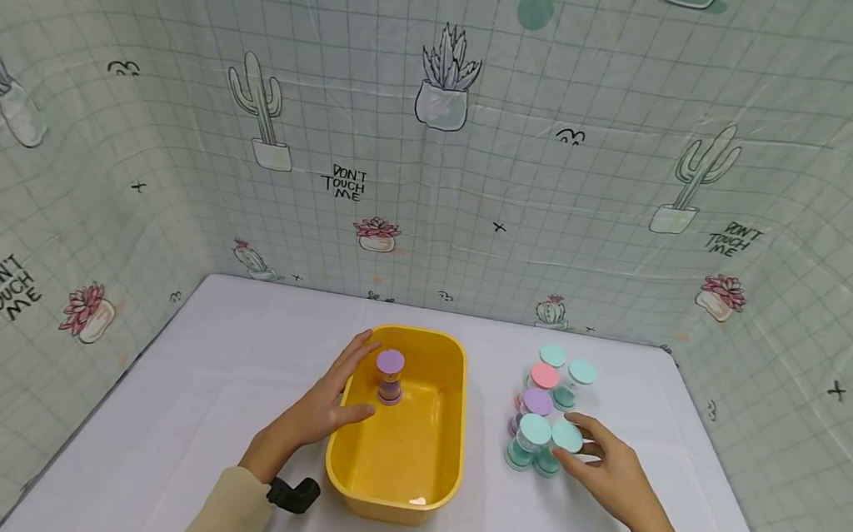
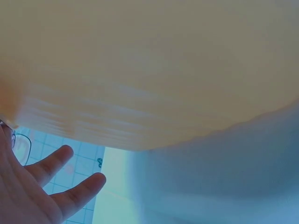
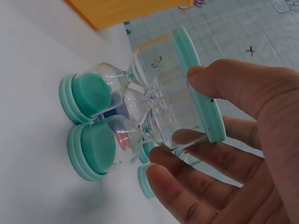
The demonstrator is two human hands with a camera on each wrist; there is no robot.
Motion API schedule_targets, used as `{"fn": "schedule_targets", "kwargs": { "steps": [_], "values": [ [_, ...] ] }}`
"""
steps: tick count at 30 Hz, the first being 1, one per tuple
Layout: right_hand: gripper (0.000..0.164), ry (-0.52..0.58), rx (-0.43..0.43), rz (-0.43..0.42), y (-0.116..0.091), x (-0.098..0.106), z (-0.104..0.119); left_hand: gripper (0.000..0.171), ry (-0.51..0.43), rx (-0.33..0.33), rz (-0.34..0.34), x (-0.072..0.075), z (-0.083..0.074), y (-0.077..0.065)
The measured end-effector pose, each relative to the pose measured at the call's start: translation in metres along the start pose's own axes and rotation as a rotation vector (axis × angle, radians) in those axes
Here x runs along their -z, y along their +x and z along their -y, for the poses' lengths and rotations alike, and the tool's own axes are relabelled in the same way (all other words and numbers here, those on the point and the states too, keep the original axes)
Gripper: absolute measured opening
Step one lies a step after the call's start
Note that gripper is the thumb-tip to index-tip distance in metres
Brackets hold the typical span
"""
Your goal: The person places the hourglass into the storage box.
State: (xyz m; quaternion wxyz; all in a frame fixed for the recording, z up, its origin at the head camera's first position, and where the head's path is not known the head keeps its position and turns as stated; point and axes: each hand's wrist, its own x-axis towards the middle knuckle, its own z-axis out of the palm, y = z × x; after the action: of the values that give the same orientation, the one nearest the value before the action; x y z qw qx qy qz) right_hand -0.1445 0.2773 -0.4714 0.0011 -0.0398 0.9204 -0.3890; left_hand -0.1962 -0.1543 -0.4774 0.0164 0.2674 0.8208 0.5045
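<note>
My left hand (image 1: 325, 400) rests at the left rim of a yellow tub (image 1: 395, 472), fingers straight and spread, thumb over the inside. In the left wrist view, two fingers (image 2: 77, 196) stick out below the tub's pale, blurred wall. A purple hourglass (image 1: 390, 376) stands upright in the tub. To the right, my right hand (image 1: 609, 472) holds the top of a teal hourglass (image 1: 567, 436) between thumb and fingers. Its base appears to be on the table in the right wrist view, where another teal hourglass (image 3: 91, 95) stands beside it.
Behind the held hourglass stand a purple hourglass (image 1: 537, 401), a pink-topped one (image 1: 544, 375) and further teal ones, including one at the back (image 1: 582, 373). A white cloth covers the table (image 1: 262, 353). A patterned curtain (image 1: 434, 175) encloses the back and sides.
</note>
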Motion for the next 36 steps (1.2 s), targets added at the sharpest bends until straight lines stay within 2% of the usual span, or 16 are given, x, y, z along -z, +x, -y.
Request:
{"fn": "schedule_targets", "kwargs": {
  "steps": [8,16,23,29,36],
  "values": [
    [0.06,0.069,-0.041,0.003,-0.003,-0.002,-0.004,0.084,-0.005,0.006,-0.007,0.0,-0.001,-0.001],
    [0.059,0.051,-0.056,-0.027,-0.011,0.002,-0.006,0.085,-0.02,0.003,-0.003,0.0,-0.001,0.0],
    [0.057,0.03,-0.078,-0.022,-0.021,0.015,0.008,0.085,-0.025,0.009,-0.006,0.0,0.002,-0.001],
    [0.05,-0.025,0.003,-0.019,-0.03,0.031,0.025,0.085,-0.022,0.0,-0.006,0.0,0.003,-0.001],
    [0.042,-0.02,0.134,0.003,-0.039,0.044,0.05,0.086,-0.027,0.001,-0.005,0.0,0.002,0.0]
  ]
}}
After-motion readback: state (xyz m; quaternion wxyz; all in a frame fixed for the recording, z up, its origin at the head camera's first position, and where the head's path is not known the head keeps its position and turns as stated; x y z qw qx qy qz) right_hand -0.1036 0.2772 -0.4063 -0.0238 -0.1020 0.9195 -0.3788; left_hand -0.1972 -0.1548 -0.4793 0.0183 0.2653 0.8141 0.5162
